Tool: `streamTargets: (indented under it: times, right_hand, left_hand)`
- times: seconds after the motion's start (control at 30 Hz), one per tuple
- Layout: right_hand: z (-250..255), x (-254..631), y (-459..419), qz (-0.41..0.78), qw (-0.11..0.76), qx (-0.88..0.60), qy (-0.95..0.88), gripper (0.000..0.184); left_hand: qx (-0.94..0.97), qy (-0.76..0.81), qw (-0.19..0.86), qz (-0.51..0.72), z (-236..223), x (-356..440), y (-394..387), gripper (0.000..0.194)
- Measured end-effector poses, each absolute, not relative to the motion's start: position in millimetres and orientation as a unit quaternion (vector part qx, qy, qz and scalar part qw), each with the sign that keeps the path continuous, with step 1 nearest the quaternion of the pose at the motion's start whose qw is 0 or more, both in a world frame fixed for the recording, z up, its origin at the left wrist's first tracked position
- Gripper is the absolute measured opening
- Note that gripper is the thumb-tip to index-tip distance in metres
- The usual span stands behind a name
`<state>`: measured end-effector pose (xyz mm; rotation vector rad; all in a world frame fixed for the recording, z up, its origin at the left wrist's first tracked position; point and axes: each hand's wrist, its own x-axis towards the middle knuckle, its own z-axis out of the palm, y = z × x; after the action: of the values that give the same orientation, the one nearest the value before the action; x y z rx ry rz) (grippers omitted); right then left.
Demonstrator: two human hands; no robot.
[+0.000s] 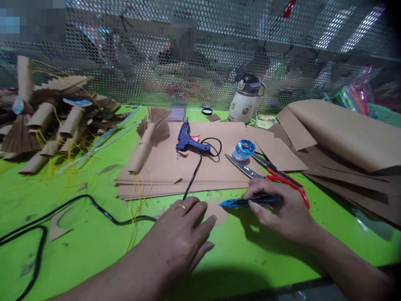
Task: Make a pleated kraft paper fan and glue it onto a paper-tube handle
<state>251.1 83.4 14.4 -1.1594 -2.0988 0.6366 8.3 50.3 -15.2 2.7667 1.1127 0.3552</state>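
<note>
My right hand (278, 209) is closed around a black-handled paintbrush (233, 203), whose tip is covered in blue. That tip touches or hovers just over a round piece of brown paper (218, 214) on the table. My left hand (184, 230) lies over the left side of the paper piece, fingers stretched out and resting on it, a ring on one finger. Beyond the right hand stands a small open tub of blue paint (243, 149). Scissors with red handles (275, 177) lie beside the tub, their handles partly behind my right hand.
A blue glue gun (191, 142) and a pleated paper figure (140, 150) lie on stacked brown sheets (163, 175). A black cord (103, 213) crosses the left side. Paper figures with yellow strings (44, 117) pile left; a bottle (244, 102) and rolled paper (344, 133) stand right.
</note>
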Motion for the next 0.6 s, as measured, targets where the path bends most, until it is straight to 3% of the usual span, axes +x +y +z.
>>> streamTargets:
  times: [0.6]
  right_hand:
    - [14.3, 251.8, 82.6, 0.277, 0.34, -0.363, -0.822, 0.02]
  left_hand:
    - [0.919, 0.373, 0.073, 0.106, -12.0, 9.5, 51.2, 0.029]
